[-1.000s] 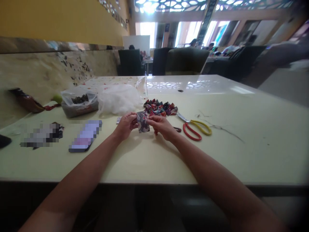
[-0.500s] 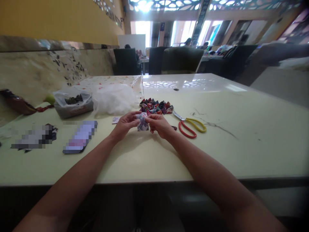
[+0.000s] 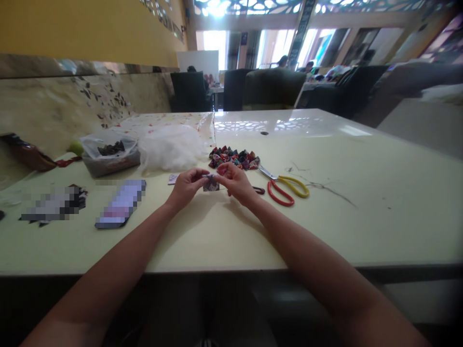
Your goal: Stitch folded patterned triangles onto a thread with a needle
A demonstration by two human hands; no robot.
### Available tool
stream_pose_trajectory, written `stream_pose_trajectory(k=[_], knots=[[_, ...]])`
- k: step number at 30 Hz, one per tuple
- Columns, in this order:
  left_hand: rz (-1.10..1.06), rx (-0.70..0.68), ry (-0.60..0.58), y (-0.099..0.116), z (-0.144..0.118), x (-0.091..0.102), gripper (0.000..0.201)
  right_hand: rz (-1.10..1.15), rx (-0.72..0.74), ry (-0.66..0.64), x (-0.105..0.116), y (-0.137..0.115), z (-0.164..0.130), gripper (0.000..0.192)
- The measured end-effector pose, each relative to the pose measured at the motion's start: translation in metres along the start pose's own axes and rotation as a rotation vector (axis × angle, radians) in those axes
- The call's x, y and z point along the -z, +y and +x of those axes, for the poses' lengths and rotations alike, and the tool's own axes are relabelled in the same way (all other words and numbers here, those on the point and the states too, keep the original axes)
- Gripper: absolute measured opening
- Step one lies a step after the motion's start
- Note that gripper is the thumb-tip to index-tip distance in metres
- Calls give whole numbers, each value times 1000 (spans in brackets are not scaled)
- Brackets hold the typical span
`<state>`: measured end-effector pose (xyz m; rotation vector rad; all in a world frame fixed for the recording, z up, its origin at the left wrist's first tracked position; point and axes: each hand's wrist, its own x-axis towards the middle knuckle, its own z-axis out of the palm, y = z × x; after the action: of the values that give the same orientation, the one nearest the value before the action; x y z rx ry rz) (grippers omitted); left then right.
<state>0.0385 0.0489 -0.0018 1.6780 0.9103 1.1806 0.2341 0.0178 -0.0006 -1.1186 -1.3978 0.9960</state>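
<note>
A small patterned fabric piece [image 3: 211, 184] hangs between my two hands, just above the pale table [image 3: 231, 236]. The thumb and fingers of my left hand [image 3: 187, 185] pinch its left upper edge. At its right upper edge, my right hand [image 3: 235, 182] is closed on it too; the tips partly hide the cloth. Right behind the hands lies a cluster of folded, colourful fabric pieces [image 3: 235, 158]. Another patterned fabric piece [image 3: 172, 179] rests beside my left hand. Scissors [image 3: 285, 187] with one red and one yellow handle lie to the right, near a small dark looped item [image 3: 259, 190].
On the left are a blurred-out phone [image 3: 121, 204], another blurred-out item [image 3: 54, 205], a bag-lined container [image 3: 110, 161] and white fluffy stuffing [image 3: 171, 147]. Loose threads [image 3: 325, 189] lie right of the scissors. Chairs [image 3: 275, 90] and people are in the background.
The fabric piece has been folded or tilted down and shows less height. My right hand has shifted slightly left and up over it, uncovering more of the dark looped item.
</note>
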Motion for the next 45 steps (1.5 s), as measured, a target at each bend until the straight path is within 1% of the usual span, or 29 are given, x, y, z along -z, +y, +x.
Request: stream_pose_trajectory(k=[2,3,4,6,7,9,12,14,16,17,20,21,24,25,27,29,31,32,34,37,39,42,45], knots=[[1,8,1,2,-1,0,29,-120,71,-3,1,-2,1,34],[-1,10,-6,3,-1,0,28,-174,94,-12,1,-2,2,32],[-1,12,-15,3,-2,0,27,-222,111,-23,1,-3,2,26],[13,10,-23,4,-2,0,25,-272,121,-45,1,-1,4,7],[28,5,-21,3,-2,0,24,-263,111,-54,0,0,4,8],[61,-8,-19,2,-2,0,23,-171,54,-62,-1,2,3,18],[100,-16,-17,-1,-1,3,29,92,-99,-83,-1,1,1,25],[85,-17,2,-4,0,5,31,270,-212,-109,1,-3,-1,30],[69,-50,18,-5,2,7,29,409,-310,-125,4,-8,-2,32],[75,-88,16,-6,2,8,29,459,-351,-124,5,-11,-2,33],[139,-251,-33,-4,2,8,39,545,-447,-125,8,-18,-2,34],[151,-298,-52,-2,2,7,38,550,-476,-133,8,-19,-2,33],[164,-384,-68,2,0,2,19,517,-518,-186,6,-20,-3,34],[165,-392,-49,3,-1,1,16,493,-512,-205,5,-19,-4,35],[136,-348,11,3,-1,-1,19,433,-479,-221,4,-17,-6,34],[55,-219,66,2,-1,0,23,370,-413,-173,2,-14,-7,33],[-34,-80,95,0,-1,1,27,326,-334,-101,1,-11,-6,33],[-69,-29,103,-1,-1,1,29,314,-295,-71,1,-10,-6,34],[-110,28,119,-2,0,1,30,306,-231,-41,1,-9,-4,38],[-139,67,123,-3,0,-1,31,312,-166,-34,0,-7,-3,43],[-141,74,104,-3,-1,-2,31,308,-145,-28,-1,-6,-3,41],[-142,60,88,-2,-1,-5,30,289,-134,4,-2,-7,-3,35],[-165,25,109,0,-1,-7,30,284,-140,16,-2,-7,-3,33]])
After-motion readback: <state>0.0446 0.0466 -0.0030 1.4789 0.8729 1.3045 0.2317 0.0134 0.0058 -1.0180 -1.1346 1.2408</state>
